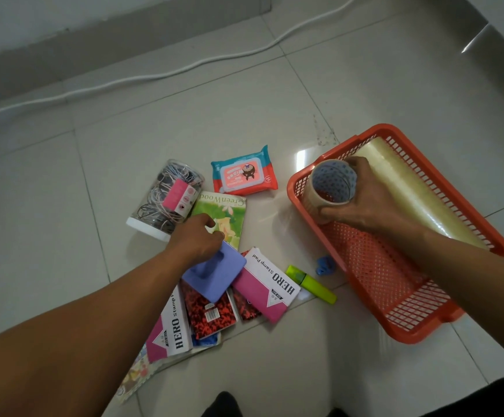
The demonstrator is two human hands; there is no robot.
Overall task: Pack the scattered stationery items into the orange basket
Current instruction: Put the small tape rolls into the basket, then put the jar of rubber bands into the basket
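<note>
1. The right hand (pixel 365 194) was curled round a tape roll (pixel 329 188), thumb on the near side and fingers over the far rim. It held the roll upright, with its open core facing up.
2. That roll sat inside the orange basket (pixel 395 329), at the end farthest from the person and against the left corner.
3. A big roll of clear film (pixel 419 191) lay in the basket too, along the far long wall and parallel to it. The right wrist crossed over it.
4. The basket's long axis ran from upper left to lower right. The nearer half of its mesh bottom was bare (room enough there for more).
5. The left hand (pixel 196 239) gripped the upper edge of a lilac block (pixel 214 272), fingers curled over it. The block lay tilted on the pile.
6. Under and around the block were two red patterned notebooks (pixel 208 311), a HERO stamp pad box (pixel 265 284) on the right and a second box (pixel 172 329) on the left.
7. Just beyond the left hand lay a GreenWood booklet (pixel 226 215). A clear jar of elastic bands (pixel 163 197) lay on its side, touching the booklet's left edge.
8. A wipes pack (pixel 244 173) lay apart, farther out.
9. A green highlighter (pixel 311 284) lay between the right-hand box and the basket, cap toward the upper left. A small blue thing (pixel 324 266) lay just beside the basket wall (I cannot tell what it was).
10. Everything rested on the tiled floor (pixel 154 139), with open tiles running out to a white cable (pixel 154 76) near the wall.
</note>
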